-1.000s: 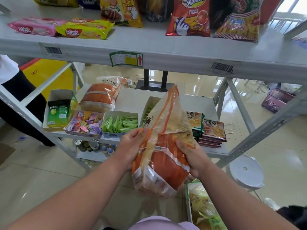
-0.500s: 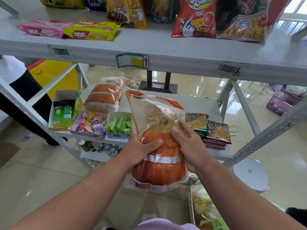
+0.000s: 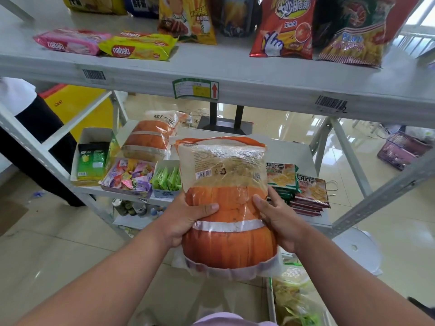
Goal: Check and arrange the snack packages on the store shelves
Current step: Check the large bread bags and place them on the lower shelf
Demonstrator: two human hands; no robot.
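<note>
A large clear bag of orange-brown bread (image 3: pixel 226 203) is upright in front of the lower shelf (image 3: pixel 292 149), its printed label side with a barcode facing me. My left hand (image 3: pixel 186 220) grips its left side, thumb across the front. My right hand (image 3: pixel 280 220) grips the right side, fingers curled round it. A second bread bag (image 3: pixel 150 137) of the same kind lies on the lower shelf behind. Chip bags (image 3: pixel 284 27) and two nabati wafer packs (image 3: pixel 136 45) sit on the upper shelf (image 3: pixel 235 71).
The lower shelf holds a box with a green packet (image 3: pixel 93 158), a box of mixed candies (image 3: pixel 131 175), a box of green sachets (image 3: pixel 166 178) and stacked cracker packs (image 3: pixel 306 191). A person in dark trousers (image 3: pixel 35 137) stands left. White stool (image 3: pixel 355 248) and purple basket (image 3: pixel 404 147) at right.
The bread bag was turned from edge-on and tilted to upright with its label side facing me, and raised toward the lower shelf. Both hands shifted to grip its sides.
</note>
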